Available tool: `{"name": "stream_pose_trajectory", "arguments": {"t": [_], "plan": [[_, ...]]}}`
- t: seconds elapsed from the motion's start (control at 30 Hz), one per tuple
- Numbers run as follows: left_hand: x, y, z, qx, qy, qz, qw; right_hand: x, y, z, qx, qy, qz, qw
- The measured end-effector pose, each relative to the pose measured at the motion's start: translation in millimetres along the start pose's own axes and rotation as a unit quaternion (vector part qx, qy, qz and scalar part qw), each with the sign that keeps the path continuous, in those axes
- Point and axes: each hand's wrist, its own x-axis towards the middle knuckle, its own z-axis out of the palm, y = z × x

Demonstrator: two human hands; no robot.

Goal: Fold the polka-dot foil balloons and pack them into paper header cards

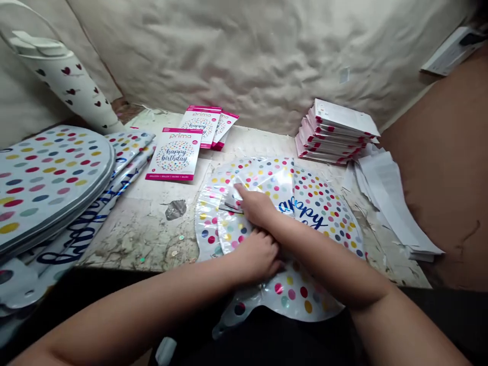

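Note:
A flat foil balloon [335, 218] with coloured dots and blue lettering lies in front of me, its lower edge and tail overhanging the table's near side. My right hand [257, 203] reaches across to the left and is closed on a folded part of this balloon, thumb pointing away from me. Just below it, my left hand [261, 254] rests on the balloon with curled fingers closed against the foil; its fingertips are partly hidden. Both wrists are close together, the right forearm lying over the balloon's printed words.
At left lie a stack of dotted balloons [57, 173] and a white tumbler with hearts [72, 84]. Printed "happy birthday" packets [175, 155] lie behind. A packet pile [339, 132] and white paper strips [396, 198] stand at right, beside a brown cardboard side [438, 152].

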Motion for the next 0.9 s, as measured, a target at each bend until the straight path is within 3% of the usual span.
{"name": "stream_pose_trajectory", "arguments": {"t": [0.1, 0.23, 0.3, 0.4, 0.5, 0.6, 0.7, 0.77, 0.83, 0.9], "plan": [[-32.6, -28.2, -10.6, 0.033, 0.022, 0.023, 0.999, -22.1, 9.7, 5.0, 0.043, 0.018, 0.033, 0.998], [-51.6, -80.3, -22.8, 0.162, 0.09, 0.004, 0.983, -41.3, 14.1, 10.9, 0.1, 0.027, -0.043, 0.994], [-50.4, -101.8, -28.7, 0.208, 0.065, -0.001, 0.976, -44.7, 15.6, 13.6, 0.143, 0.052, -0.065, 0.986], [-42.6, -116.2, -38.1, 0.252, 0.013, -0.017, 0.967, -43.2, 15.6, 14.2, 0.172, 0.097, -0.016, 0.98], [-34.1, -102.0, -42.8, 0.278, 0.063, -0.046, 0.957, -36.4, 9.7, 15.5, 0.133, 0.114, 0.059, 0.983], [-31.4, -66.5, -33.5, 0.207, 0.11, -0.034, 0.972, -27.8, 3.7, 22.2, 0.096, 0.124, 0.082, 0.984], [-38.9, -36.9, -14.5, 0.087, 0.058, 0.008, 0.994, -23.8, 11.8, 21.6, 0.096, 0.144, 0.079, 0.982], [-47.2, -30.5, -4.4, 0.059, 0.01, 0.01, 0.998, -28.3, 28.5, 6.4, 0.102, 0.173, 0.088, 0.976], [-54.0, -32.0, 0.7, 0.056, -0.027, 0.002, 0.998, -40.6, 49.9, -22.4, 0.113, 0.277, 0.105, 0.948], [-56.3, -35.2, 2.0, 0.051, -0.047, -0.003, 0.998, -60.2, 67.5, -57.7, 0.124, 0.444, 0.103, 0.882]]}}
